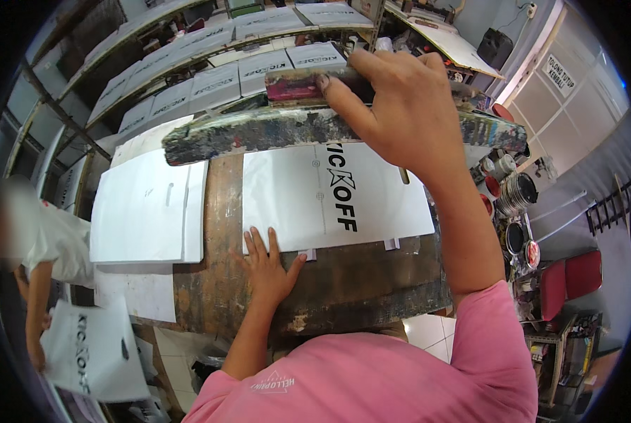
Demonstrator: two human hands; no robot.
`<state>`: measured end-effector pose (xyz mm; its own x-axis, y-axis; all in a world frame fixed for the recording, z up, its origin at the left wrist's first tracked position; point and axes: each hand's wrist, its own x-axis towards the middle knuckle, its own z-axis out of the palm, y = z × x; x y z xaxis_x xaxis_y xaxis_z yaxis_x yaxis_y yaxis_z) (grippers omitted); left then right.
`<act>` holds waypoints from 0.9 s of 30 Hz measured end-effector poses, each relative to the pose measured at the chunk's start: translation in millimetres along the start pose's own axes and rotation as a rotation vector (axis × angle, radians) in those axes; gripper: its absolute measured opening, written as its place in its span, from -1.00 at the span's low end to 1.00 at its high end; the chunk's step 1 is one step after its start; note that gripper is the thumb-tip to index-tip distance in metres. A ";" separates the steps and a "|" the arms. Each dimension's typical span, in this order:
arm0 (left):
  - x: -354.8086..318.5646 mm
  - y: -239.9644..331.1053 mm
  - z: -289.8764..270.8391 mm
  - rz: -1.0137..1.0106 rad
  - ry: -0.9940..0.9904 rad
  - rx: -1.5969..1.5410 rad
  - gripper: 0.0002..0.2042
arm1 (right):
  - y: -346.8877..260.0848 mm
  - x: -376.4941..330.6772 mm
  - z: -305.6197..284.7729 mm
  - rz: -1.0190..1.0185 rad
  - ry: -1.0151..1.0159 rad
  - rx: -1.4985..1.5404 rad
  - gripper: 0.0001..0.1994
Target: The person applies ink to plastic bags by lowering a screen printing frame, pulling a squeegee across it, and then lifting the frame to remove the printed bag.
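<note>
Roughly, by label:

Right hand (400, 106): fingers curled tight over the handle of a squeegee (329, 127), a long bar crusted with dried paint in many colours, held across the far edge of the sheet.

Left hand (267, 266): flat, fingers spread, pressing down on the near edge of the white printed bag (333, 194).

White printed bag: smooth, rectangular, glossy plastic with bold black lettering and a slot-shaped handle cut; it lies flat in the middle of the worktable.

Worktable (343, 289): worn wood, stained and smeared with old ink, edge chipped.

Blank bags (146, 211): a stack of plain white ones just left of the printed bag, touching the table.

Drying racks (209, 77): long shelves beyond, lined with printed white bags in rows.

Other person (37, 247): at far left, in a white shirt, holding another printed bag (89, 352).

Paint tins (516, 190): round, at right.
</note>
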<state>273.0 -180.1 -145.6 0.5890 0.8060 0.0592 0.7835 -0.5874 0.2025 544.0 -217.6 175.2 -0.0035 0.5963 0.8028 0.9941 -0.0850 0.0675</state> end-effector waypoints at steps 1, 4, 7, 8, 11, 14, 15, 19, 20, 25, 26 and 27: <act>0.0 0.7 -0.4 0.026 0.056 0.032 0.02 | 1.4 5.3 0.7 0.003 0.018 0.023 -0.53; 5.8 8.6 -14.5 0.026 -0.024 0.036 0.05 | 5.1 18.6 -0.6 0.029 -0.049 -0.009 -0.57; 22.3 23.9 -38.1 -0.036 -0.055 -0.094 -0.03 | 9.7 31.3 -3.1 0.056 -0.105 -0.004 -0.56; 31.0 28.7 -47.1 0.028 0.106 -0.235 -0.10 | 11.7 36.3 -3.3 0.046 -0.094 0.017 -0.55; 69.8 38.9 -73.7 0.063 0.334 -0.455 -0.44 | 16.0 49.3 -3.3 -0.007 -0.051 0.062 -0.50; 85.2 45.1 -97.8 -0.091 0.378 -0.916 -0.52 | 14.6 49.4 -4.6 0.096 -0.105 0.122 -0.49; 84.3 43.9 -103.9 -0.036 0.471 -0.869 -0.56 | 13.8 47.0 -5.2 0.073 -0.103 0.109 -0.50; 62.3 2.4 -121.5 -0.253 0.441 -1.005 -0.54 | 12.6 32.8 -7.0 0.060 -0.055 0.179 -0.52; 58.1 -21.6 -126.5 -0.252 0.443 -0.963 -0.54 | 11.7 30.0 -5.4 0.049 -0.045 0.119 -0.54; 51.7 -151.3 -140.4 -0.190 0.576 -0.984 -0.52 | 3.2 14.8 -1.1 0.044 -0.002 0.045 -0.51; 49.1 -177.3 -146.3 -0.229 0.546 -0.947 -0.52 | 1.1 11.4 -1.5 0.049 -0.013 0.044 -0.51; 49.1 -202.0 -150.7 -0.290 0.551 -0.913 -0.51 | -1.2 8.1 -2.6 0.071 -0.061 0.036 -0.51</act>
<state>113.8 -10.9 -36.3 0.0599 0.9597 0.2746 0.3030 -0.2796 0.9110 542.5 -214.8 183.1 0.0724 0.6374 0.7671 0.9949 -0.1008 -0.0101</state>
